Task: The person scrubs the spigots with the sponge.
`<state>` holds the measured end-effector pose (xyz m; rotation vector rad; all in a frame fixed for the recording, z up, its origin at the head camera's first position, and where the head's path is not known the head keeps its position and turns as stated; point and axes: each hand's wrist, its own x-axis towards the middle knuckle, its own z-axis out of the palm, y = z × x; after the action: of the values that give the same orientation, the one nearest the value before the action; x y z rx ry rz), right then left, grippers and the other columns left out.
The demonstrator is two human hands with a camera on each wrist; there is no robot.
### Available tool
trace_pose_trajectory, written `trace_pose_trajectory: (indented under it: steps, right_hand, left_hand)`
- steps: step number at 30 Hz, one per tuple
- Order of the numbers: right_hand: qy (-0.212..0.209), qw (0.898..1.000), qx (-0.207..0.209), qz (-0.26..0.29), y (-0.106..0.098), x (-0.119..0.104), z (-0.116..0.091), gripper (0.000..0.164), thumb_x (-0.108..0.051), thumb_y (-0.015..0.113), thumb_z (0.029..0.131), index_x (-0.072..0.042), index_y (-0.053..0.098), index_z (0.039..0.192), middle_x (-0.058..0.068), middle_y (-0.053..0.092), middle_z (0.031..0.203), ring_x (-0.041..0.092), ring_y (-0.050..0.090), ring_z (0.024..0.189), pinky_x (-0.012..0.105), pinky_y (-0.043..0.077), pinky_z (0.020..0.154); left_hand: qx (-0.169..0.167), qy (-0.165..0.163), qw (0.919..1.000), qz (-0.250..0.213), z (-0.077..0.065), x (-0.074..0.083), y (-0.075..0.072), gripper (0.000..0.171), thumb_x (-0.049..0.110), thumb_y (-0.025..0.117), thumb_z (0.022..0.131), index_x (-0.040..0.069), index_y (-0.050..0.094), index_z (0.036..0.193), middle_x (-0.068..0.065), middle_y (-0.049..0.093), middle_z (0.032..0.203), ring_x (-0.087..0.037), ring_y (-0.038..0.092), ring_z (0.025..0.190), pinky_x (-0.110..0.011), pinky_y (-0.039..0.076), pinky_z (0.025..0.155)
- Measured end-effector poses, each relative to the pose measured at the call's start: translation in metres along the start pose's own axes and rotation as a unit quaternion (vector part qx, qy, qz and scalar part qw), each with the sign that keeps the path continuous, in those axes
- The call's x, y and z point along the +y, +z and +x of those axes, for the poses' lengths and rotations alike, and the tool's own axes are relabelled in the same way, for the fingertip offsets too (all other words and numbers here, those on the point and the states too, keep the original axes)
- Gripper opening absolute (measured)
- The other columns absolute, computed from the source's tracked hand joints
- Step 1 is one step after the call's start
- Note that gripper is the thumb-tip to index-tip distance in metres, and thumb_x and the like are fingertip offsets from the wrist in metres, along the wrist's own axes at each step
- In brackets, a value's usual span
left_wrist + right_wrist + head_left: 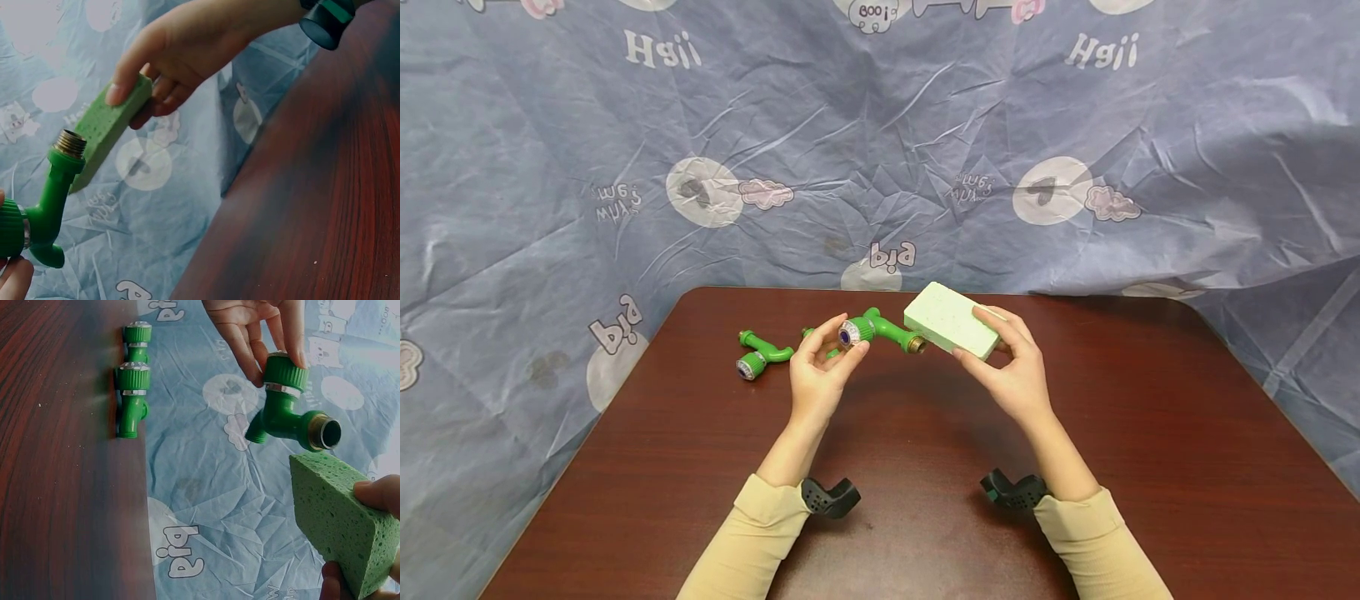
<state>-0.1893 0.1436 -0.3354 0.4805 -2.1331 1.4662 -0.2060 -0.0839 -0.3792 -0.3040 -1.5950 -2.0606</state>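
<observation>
My left hand (818, 375) pinches a green faucet (887, 330) by its ribbed knob, above the table. Its brass threaded end (70, 142) points toward the sponge. Between thumb and fingers, my right hand (1017, 371) grips a pale green sponge (951, 321), a thick rectangular block with small pores. In the right wrist view the sponge (340, 519) lies just below the faucet's threaded end (325, 432); whether they touch I cannot tell. Another green faucet (762, 353) lies on the table left of my left hand, and one more (807, 332) is partly hidden behind that hand.
The dark reddish-brown table (910, 467) spreads beneath both hands. Behind its far edge hangs a wrinkled blue-grey cloth (865, 167) with printed letters and cartoon shapes. Black wrist mounts (831, 497) sit at both cuffs.
</observation>
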Motion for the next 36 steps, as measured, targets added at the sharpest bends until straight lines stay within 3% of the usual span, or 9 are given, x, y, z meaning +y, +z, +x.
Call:
trace_pose_trajectory:
  steps: [4, 12, 19, 26, 31, 36]
  right_hand:
    - [-0.009, 1.000, -0.005, 0.013, -0.001, 0.000, 0.001, 0.052, 0.008, 0.076, 0.072, 0.006, 0.059, 0.121, 0.021, 0.052, 0.126, 0.016, 0.051, 0.102, 0.019, 0.044, 0.075]
    - [-0.054, 0.996, -0.052, 0.045, -0.001, 0.000, 0.001, 0.053, 0.012, 0.074, 0.070, 0.008, 0.058, 0.121, 0.022, 0.052, 0.125, 0.013, 0.052, 0.104, 0.017, 0.045, 0.075]
    - [-0.096, 0.991, -0.093, 0.011, 0.003, -0.004, -0.003, 0.053, 0.012, 0.076, 0.067, 0.007, 0.060, 0.117, 0.022, 0.052, 0.123, 0.020, 0.051, 0.107, 0.018, 0.042, 0.079]
    - [-0.133, 0.988, -0.068, -0.048, 0.005, -0.010, -0.004, 0.053, 0.013, 0.078, 0.063, 0.007, 0.061, 0.113, 0.023, 0.054, 0.119, 0.034, 0.051, 0.108, 0.017, 0.038, 0.087]
    - [-0.126, 0.991, -0.027, -0.042, 0.002, -0.010, -0.002, 0.054, 0.015, 0.077, 0.062, 0.009, 0.061, 0.113, 0.024, 0.054, 0.118, 0.035, 0.050, 0.108, 0.016, 0.038, 0.085]
    - [-0.122, 0.990, -0.062, -0.014, 0.001, -0.008, -0.002, 0.054, 0.014, 0.077, 0.064, 0.008, 0.060, 0.115, 0.023, 0.053, 0.121, 0.030, 0.049, 0.111, 0.018, 0.039, 0.088]
  left_hand:
    - [-0.008, -0.001, 0.9996, 0.027, -0.002, 0.006, 0.000, 0.043, -0.011, 0.071, 0.075, -0.010, 0.059, 0.117, -0.019, 0.055, 0.105, -0.014, 0.058, 0.089, -0.031, 0.054, 0.079]
    - [-0.005, -0.011, 0.9996, 0.024, -0.005, 0.022, 0.005, 0.041, -0.015, 0.069, 0.074, -0.018, 0.056, 0.113, -0.017, 0.053, 0.100, -0.012, 0.058, 0.087, -0.025, 0.054, 0.075]
    - [-0.008, -0.020, 0.9991, 0.036, -0.006, 0.026, 0.007, 0.042, -0.014, 0.072, 0.073, -0.016, 0.058, 0.113, -0.024, 0.060, 0.103, -0.020, 0.059, 0.087, -0.026, 0.055, 0.074]
    - [-0.002, -0.020, 0.9984, 0.053, -0.006, 0.027, 0.008, 0.043, -0.013, 0.074, 0.070, -0.015, 0.059, 0.110, -0.025, 0.062, 0.099, -0.023, 0.060, 0.086, -0.026, 0.055, 0.072]
    - [0.003, -0.023, 0.9987, 0.045, -0.006, 0.029, 0.009, 0.042, -0.013, 0.076, 0.068, -0.015, 0.061, 0.107, -0.024, 0.062, 0.098, -0.017, 0.059, 0.084, -0.025, 0.055, 0.071]
    - [0.000, -0.036, 0.9975, 0.060, -0.006, 0.029, 0.008, 0.040, -0.009, 0.080, 0.066, -0.012, 0.063, 0.103, -0.020, 0.064, 0.094, -0.015, 0.061, 0.082, -0.030, 0.056, 0.074]
